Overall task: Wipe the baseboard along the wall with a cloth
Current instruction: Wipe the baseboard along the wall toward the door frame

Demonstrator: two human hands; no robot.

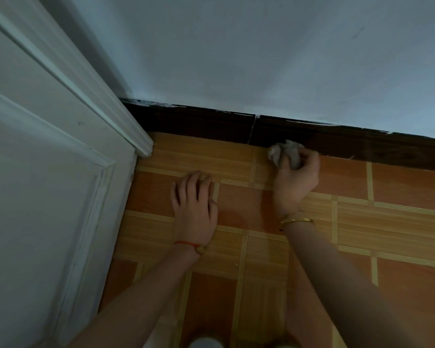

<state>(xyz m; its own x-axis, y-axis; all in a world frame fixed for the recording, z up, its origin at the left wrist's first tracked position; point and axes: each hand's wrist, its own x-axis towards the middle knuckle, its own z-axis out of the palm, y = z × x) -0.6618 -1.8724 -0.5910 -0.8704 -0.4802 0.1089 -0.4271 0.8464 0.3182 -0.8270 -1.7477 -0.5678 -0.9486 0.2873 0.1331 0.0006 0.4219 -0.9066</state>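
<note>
A dark brown baseboard (201, 124) runs along the foot of the pale wall, from the door frame at left to the right edge. My right hand (298, 177) is closed around a crumpled grey cloth (283, 150), and the cloth presses against the lower edge of the baseboard just right of a vertical seam in it. My left hand (195, 199) lies flat on the floor with fingers spread, palm down, holding nothing, a little left of the right hand and short of the baseboard.
A white panelled door and its frame (60, 156) fill the left side and meet the baseboard in the corner. The floor (399, 187) is orange and tan tile with striped bands. White paint flecks mark the baseboard's top edge.
</note>
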